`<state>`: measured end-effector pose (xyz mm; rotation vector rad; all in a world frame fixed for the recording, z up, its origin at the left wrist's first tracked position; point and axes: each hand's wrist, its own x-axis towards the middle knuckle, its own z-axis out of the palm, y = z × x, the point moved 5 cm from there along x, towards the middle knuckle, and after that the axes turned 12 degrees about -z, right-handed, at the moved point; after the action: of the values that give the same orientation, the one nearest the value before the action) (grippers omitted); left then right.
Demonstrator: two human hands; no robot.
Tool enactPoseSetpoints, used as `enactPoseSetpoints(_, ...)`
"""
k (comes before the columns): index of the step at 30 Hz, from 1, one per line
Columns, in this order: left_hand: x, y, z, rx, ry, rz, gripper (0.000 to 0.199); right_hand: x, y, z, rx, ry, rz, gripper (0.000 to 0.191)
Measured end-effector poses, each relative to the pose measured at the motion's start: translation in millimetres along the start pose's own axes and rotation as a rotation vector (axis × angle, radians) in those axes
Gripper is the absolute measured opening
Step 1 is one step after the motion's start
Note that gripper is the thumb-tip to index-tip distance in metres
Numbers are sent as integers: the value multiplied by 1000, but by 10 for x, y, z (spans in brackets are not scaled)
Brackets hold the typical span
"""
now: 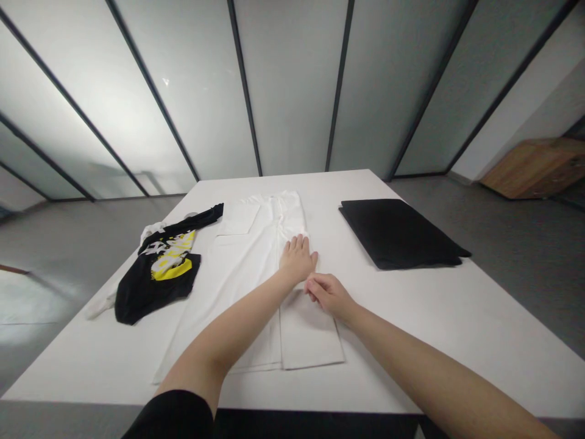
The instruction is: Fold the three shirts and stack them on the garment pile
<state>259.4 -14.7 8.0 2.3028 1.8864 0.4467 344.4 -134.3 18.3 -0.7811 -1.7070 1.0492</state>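
Note:
White trousers (247,286) lie spread on the table, waist at the far end and hems toward me. A squarish white patch or pocket (238,219) shows at their upper left. Palm down, my left hand (298,257) rests on the right side of the trousers with its fingers stretched out. My right hand (329,296) is closer to me, just above the right leg's outer edge. Its fingers are curled together, and whatever is between them, if anything, is hidden. A shadow falls on the cloth below it.
The white table (457,341) carries a crumpled black garment with yellow and white print (158,274) on the left. Flat black folded pieces or boards (397,231) lie on the right. Frosted glass panels (292,85) stand behind; a wooden cabinet (534,167) is at far right.

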Motion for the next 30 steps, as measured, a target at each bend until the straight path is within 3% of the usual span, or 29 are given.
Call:
enactPoseSetpoints(4,-221,-15,157,50,-73,17,73,83,-18,-169,-85,111,-54,45)
enactPoseSetpoints(10,-483,18,84,68,-90,103,74,81,-120,-231,-194,159,-181,46)
enactPoseSetpoints(17,-184,-51,-170,18,-89,117,44,35,-192,-23,-448,-170,-327,38)
enactPoseSetpoints(21,-5,-103,-147,-2,-44,133,43,43,-106,91,-762,-202,-251,27)
enactPoseSetpoints(26,137,-130,-22,48,-121,101,55,-119,138,231,-1075,-346,-53,64)
enactPoseSetpoints(30,235,-112,-9,105,-184,62,64,-344,183,292,-1150,-439,-43,81)
